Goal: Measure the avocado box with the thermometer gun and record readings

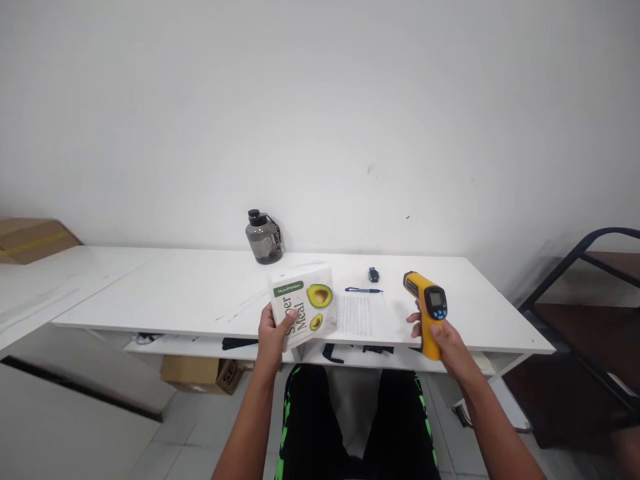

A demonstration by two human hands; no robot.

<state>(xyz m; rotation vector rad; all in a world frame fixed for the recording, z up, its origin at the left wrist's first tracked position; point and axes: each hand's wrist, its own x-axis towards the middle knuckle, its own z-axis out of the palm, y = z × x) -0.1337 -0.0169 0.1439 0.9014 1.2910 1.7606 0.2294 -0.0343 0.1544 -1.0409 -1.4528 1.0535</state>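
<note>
My left hand (274, 333) is closed on a white box (306, 303) printed with avocados and the words "Super Meal", held tilted above the desk's front edge. My right hand (447, 341) is wrapped round the handle of a yellow and black infrared thermometer (429, 310), its small screen turned towards me. Between the hands a sheet of paper with dense writing (356, 315) lies on the desk, its left side partly covered by the box. A blue pen (363, 290) rests just beyond the sheet, and a small dark watch-like device (373, 275) sits behind the pen.
On the white desk (190, 287), a grey translucent water jug (263, 238) stands by the wall. A cardboard box (35, 240) is at the far left. Under the top, a shelf holds dark items, with another carton (193, 373) below. A dark-framed rack (575, 267) stands on the right.
</note>
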